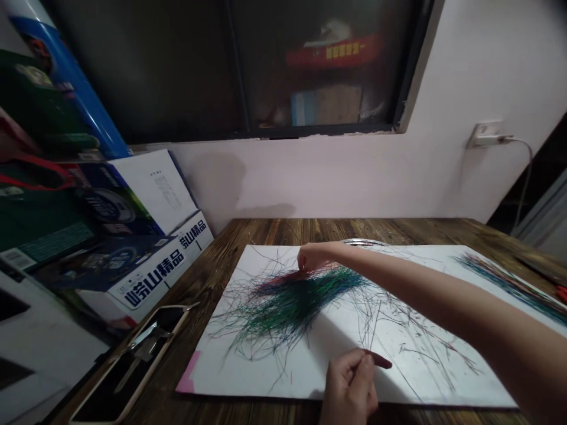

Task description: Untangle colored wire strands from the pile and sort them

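In the head view, the right hand (314,257) reaches across to tangled coloured strands (296,304), its grip drawn together; I cannot tell what it pinches. The left hand (349,386) is pressed closed nearer. The white board (245,378) probably makes strands easier to see on the wooden counter (283,229), below a dark window (155,71)

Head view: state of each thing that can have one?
White board: flat on wooden table
Tangled strands: loose, spread on white board
Strand bundle: roughly aligned
Left hand: fingers partly curled, hold unclear
Right hand: fingers curled at tangled strands, hold unclear
Plug: inserted in wall socket
Tray: metal pieces lying inside
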A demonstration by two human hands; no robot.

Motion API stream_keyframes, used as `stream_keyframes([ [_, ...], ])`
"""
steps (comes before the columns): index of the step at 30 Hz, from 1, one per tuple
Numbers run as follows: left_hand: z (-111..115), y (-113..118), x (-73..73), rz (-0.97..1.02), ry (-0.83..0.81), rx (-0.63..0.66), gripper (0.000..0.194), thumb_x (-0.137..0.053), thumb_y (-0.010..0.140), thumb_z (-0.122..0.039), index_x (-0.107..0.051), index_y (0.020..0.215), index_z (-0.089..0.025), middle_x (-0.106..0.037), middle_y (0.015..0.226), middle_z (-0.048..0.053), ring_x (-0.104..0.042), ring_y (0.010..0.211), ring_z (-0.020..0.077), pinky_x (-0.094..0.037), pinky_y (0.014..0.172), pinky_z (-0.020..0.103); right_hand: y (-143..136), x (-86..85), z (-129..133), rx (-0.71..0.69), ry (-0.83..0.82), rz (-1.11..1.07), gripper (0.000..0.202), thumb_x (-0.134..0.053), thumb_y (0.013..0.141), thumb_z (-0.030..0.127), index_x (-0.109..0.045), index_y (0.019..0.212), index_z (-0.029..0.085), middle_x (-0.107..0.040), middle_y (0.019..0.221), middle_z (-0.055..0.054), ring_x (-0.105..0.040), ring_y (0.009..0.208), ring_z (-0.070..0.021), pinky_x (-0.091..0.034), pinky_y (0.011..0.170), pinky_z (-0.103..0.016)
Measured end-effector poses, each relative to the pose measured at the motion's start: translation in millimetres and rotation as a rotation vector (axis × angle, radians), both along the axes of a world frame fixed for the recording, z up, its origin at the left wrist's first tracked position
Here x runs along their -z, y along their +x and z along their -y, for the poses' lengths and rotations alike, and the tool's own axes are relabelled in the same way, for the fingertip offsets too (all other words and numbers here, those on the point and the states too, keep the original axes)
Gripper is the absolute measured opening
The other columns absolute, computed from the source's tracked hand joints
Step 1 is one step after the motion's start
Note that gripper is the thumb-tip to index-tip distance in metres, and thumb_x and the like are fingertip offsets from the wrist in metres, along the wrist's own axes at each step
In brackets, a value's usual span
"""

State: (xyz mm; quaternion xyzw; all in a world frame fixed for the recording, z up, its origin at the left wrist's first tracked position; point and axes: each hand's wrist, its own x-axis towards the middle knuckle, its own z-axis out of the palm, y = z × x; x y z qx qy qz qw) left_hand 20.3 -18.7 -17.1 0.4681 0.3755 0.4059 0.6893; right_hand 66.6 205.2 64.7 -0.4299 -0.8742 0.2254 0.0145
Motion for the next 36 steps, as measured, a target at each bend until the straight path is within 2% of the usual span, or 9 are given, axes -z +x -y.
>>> stream_keyframes([
  [5,-3.0,2.7,10.4,-0.070,-0.100,0.052,0.056,-0.049,0.079,-0.059,-0.068,0.083,-0.006,-0.028,0.031,-0.008,-0.020,0.031,0.0062,-0.014,0.038,0.024,4.4,8.3,-7.3,-0.017,-0.142,0.196,0.027,-0.053,0.089,0.030,-0.056,0.112,0.016,-0.059,0.112,-0.007,-0.060,0.092,-0.0185,-0.052,0.077,-0.037],
  [10,-3.0,7.6,19.5,-0.163,-0.140,0.017,0.061,-0.047,0.078,-0.061,-0.069,0.083,-0.004,-0.030,0.030,-0.007,-0.023,0.029,0.0065,-0.015,0.038,0.024,1.6,17.7,-10.4,-0.033,-0.125,0.274,0.028,-0.053,0.089,0.031,-0.056,0.113,0.016,-0.058,0.114,-0.008,-0.059,0.095,-0.0197,-0.051,0.080,-0.039],
  [13,-3.2,6.5,22.8,-0.144,-0.118,0.046,0.059,-0.046,0.080,-0.058,-0.068,0.087,-0.004,-0.031,0.032,-0.007,-0.024,0.031,0.0068,-0.017,0.038,0.023,-1.5,20.5,-12.2,-0.049,-0.101,0.307,0.029,-0.054,0.089,0.031,-0.055,0.113,0.015,-0.058,0.114,-0.008,-0.059,0.095,-0.0202,-0.051,0.080,-0.040],
  [25,-0.8,9.1,17.5,-0.151,-0.152,0.037,0.046,-0.049,0.082,-0.047,-0.072,0.083,-0.007,-0.031,0.033,-0.006,-0.023,0.031,0.0064,-0.015,0.038,0.023,-4.2,28.1,-15.5,-0.098,-0.084,0.400,0.030,-0.054,0.089,0.031,-0.055,0.114,0.015,-0.058,0.113,-0.007,-0.060,0.094,-0.0200,-0.052,0.078,-0.039],
  [31,-0.5,12.8,24.2,-0.128,-0.153,-0.018,0.046,-0.049,0.082,-0.049,-0.071,0.075,-0.009,-0.027,0.030,-0.008,-0.020,0.030,0.0066,-0.014,0.038,0.023,-9.8,26.2,-12.4,-0.116,0.064,0.409,0.028,-0.055,0.089,0.030,-0.056,0.112,0.016,-0.058,0.114,-0.008,-0.059,0.096,-0.0203,-0.051,0.080,-0.039],
  [36,-0.2,13.7,29.1,-0.101,-0.146,-0.100,0.047,-0.051,0.079,-0.055,-0.068,0.073,-0.011,-0.025,0.032,-0.009,-0.019,0.031,0.0061,-0.014,0.039,0.023,-16.0,26.2,-9.3,-0.117,0.209,0.351,0.022,-0.052,0.090,0.030,-0.059,0.107,0.018,-0.059,0.112,-0.008,-0.060,0.093,-0.0175,-0.051,0.079,-0.035],
])
